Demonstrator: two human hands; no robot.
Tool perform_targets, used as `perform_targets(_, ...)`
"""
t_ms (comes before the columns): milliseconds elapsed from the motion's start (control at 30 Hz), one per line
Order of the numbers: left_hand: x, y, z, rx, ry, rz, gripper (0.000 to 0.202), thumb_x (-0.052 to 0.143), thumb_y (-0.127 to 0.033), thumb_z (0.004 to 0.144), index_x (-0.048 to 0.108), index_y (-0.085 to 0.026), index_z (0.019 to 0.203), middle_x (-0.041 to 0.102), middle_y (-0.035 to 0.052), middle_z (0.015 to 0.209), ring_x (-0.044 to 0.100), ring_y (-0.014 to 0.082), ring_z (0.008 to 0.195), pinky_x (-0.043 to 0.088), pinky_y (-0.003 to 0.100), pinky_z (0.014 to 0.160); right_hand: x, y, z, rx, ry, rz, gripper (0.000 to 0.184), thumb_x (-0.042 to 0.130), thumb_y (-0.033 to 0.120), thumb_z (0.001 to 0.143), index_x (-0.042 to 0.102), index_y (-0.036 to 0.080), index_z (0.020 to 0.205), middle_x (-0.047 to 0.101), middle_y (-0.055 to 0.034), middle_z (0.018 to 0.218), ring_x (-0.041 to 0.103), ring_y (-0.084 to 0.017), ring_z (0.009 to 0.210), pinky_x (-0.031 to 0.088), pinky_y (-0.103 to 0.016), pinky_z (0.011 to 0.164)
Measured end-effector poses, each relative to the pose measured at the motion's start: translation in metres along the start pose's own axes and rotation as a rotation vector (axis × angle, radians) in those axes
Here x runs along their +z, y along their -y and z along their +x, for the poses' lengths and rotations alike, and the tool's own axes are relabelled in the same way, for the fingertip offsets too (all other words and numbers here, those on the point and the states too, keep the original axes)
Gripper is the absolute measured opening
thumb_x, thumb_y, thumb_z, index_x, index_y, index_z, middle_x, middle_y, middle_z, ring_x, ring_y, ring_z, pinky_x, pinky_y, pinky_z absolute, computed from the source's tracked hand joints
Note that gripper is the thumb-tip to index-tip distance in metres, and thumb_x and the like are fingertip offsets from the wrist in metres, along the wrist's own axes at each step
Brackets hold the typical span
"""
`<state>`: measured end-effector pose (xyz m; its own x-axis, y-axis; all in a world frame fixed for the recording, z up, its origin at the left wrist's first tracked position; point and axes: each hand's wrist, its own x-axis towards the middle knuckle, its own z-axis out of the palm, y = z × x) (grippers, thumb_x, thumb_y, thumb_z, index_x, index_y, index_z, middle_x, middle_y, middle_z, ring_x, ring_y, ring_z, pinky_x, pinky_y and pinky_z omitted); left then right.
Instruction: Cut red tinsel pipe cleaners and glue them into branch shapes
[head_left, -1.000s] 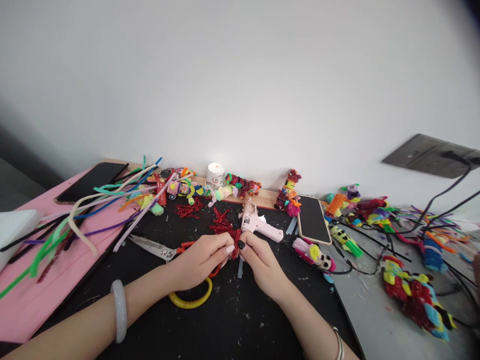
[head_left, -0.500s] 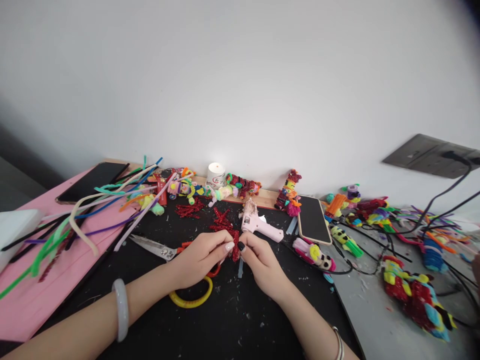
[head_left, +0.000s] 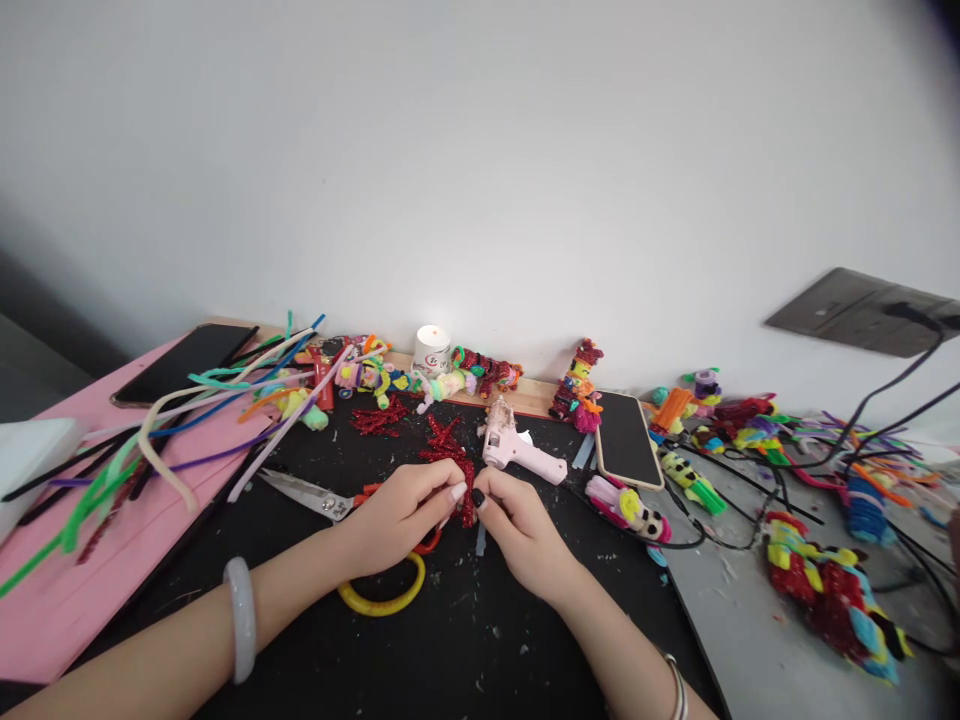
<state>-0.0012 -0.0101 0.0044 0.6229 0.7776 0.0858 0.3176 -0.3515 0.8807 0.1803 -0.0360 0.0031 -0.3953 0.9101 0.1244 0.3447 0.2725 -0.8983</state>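
Note:
Between the fingertips of my two hands is a small bundle of red glitter pipe cleaners (head_left: pixel 468 512), its far ends fanning out. My left hand (head_left: pixel 409 512) is closed in a pinch on its left side. On the other side my right hand (head_left: pixel 529 532) pinches too, thumb and forefinger together at the bundle's edge. Scissors (head_left: pixel 381 607) with yellow and orange handles lie partly under my left hand and wrist, blades pointing left. Just beyond my hands rests a pink glue gun (head_left: pixel 525 452). A pile of red tinsel pieces (head_left: pixel 377 416) lies farther left.
Loose pipe cleaners (head_left: pixel 169 440) cover the pink board at left, near a black phone (head_left: pixel 184 365). A paper cup (head_left: pixel 432 350) and pipe-cleaner dolls (head_left: pixel 577 385) line the wall. A light-framed phone (head_left: pixel 630 440), black cables (head_left: pixel 742 470) and more figures (head_left: pixel 832 590) occupy the right.
My right fingertips have shifted slightly left, closer to my left hand. The red bundle has turned a little between them. Everything around my hands stays put.

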Motion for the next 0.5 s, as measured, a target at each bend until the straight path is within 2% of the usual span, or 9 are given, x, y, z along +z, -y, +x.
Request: perform_targets(500,0.0012,0.0037,-0.0018,0.027,0.002,0.04,0.024,0.036,-0.027,0.094,0.044,-0.018,0.073,0.046,-0.0047,0.064,0.043,0.0111,0.059,0.033,0.023,0.059,0.0007,0.0028,0.0006,-0.007,0.011,-0.03,0.02,0.04,0.011,0.087,0.04,0.019,0.069,0.04,0.0042,0.066,0.036,-0.01,0.061,0.03,-0.022,0.058)
